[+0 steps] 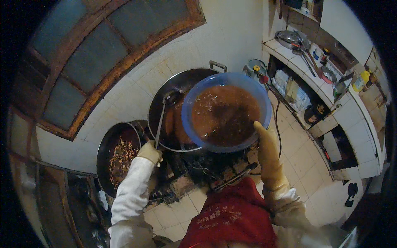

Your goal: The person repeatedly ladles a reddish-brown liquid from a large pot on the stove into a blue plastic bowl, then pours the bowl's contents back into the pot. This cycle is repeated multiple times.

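Note:
My left hand (150, 153), in a yellowish glove, grips the handle of a metal ladle (160, 124). The ladle's bowl end lies inside a large metal pot (155, 93) holding brown liquid. My right hand (266, 139), gloved in the same colour, has its thumb over the rim of a blue plastic basin (186, 107). Reddish-brown liquid (226, 111) with a darker patch fills much of the basin. The basin overlaps the pot's right side and hides that part; whether it rests on the pot's rim I cannot tell.
A dark wok (100, 164) with seed-like bits in dark liquid stands at the left. Below the pot is a blackened stove (204, 167). A gas cylinder (255, 66) with a red regulator and hose stands behind. At right, a tiled counter (313, 82) carries strainers (288, 38) and bottles.

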`<act>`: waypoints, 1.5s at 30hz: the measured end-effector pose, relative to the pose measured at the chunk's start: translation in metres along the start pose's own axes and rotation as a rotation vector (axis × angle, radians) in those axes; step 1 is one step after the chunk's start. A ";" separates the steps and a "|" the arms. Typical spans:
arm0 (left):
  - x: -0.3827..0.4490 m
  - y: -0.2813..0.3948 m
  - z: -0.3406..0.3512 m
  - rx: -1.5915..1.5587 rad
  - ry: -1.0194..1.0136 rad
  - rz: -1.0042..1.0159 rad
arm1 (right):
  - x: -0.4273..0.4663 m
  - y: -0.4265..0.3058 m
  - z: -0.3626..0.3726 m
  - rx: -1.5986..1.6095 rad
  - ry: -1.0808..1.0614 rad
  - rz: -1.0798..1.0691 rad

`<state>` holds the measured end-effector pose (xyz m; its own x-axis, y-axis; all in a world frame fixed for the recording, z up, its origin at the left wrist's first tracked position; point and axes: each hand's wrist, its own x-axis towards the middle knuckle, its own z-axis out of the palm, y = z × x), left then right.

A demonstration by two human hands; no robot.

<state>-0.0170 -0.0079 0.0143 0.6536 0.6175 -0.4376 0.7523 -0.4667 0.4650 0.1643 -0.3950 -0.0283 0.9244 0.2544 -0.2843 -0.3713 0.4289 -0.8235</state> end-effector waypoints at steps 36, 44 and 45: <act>-0.098 0.009 -0.069 -1.699 -1.017 0.118 | 0.000 -0.006 0.008 -0.241 0.172 0.041; -0.165 0.048 -0.100 -1.593 -0.832 0.298 | -0.005 -0.015 0.005 -0.219 0.049 0.071; -0.172 0.049 -0.098 -1.586 -0.808 0.275 | -0.006 -0.017 0.005 -0.186 0.008 0.058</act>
<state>-0.1010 -0.0753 0.1879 0.9726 -0.0209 -0.2315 0.1566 0.7949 0.5861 0.1643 -0.3996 -0.0101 0.9028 0.2666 -0.3374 -0.4022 0.2460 -0.8819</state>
